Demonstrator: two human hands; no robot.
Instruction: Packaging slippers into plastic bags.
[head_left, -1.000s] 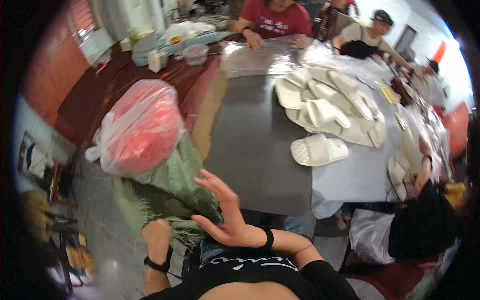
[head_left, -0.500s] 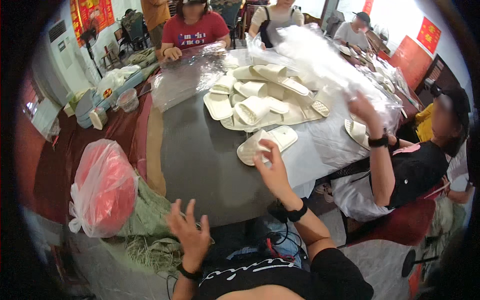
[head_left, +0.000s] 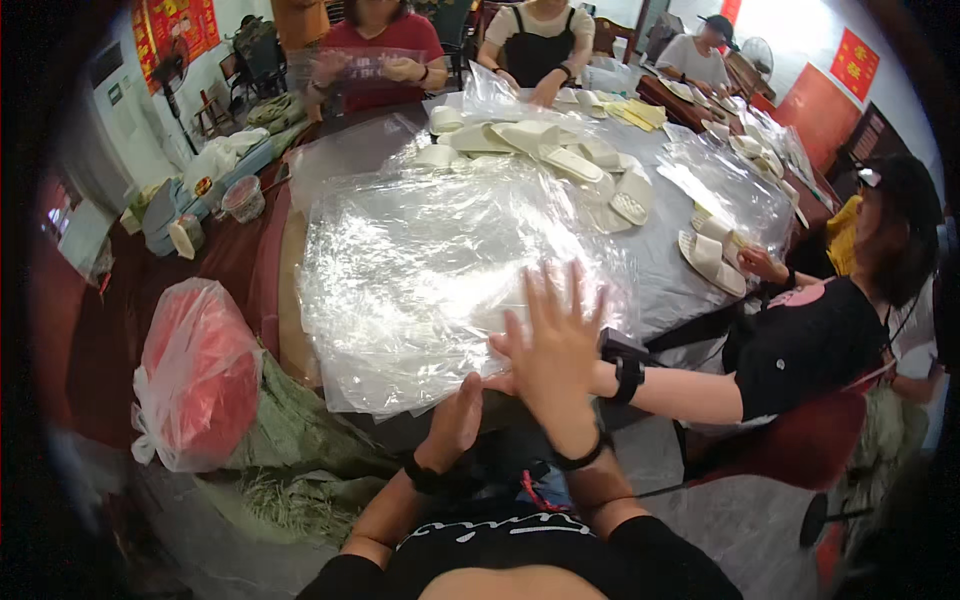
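Observation:
A wide stack of clear plastic bags [head_left: 410, 270] lies over the near part of the table, shiny and slightly crumpled. My right hand [head_left: 560, 355] is spread flat above its near right edge, holding nothing; whether it touches the plastic I cannot tell. My left hand [head_left: 456, 415] is at the stack's near edge, fingers stretched out and holding nothing visible. Between them, the hand of the person on the right [head_left: 508, 375] reaches in at the bag edge, partly covered by my right hand. Beyond the stack sits a heap of cream slippers [head_left: 535, 140], partly under the plastic.
At right, the person in black [head_left: 815, 340] rests the other hand near a slipper [head_left: 710, 262]. More clear bags [head_left: 725, 180] lie beyond. Two people work across the table. A red bundle in a plastic bag [head_left: 200, 380] sits at left on a green sack [head_left: 300, 425].
The bag stack has come down over the near table, covering the slipper pair by my right hand. That hand has flattened; my left hand moved right. The neighbour's arm has swung in toward me.

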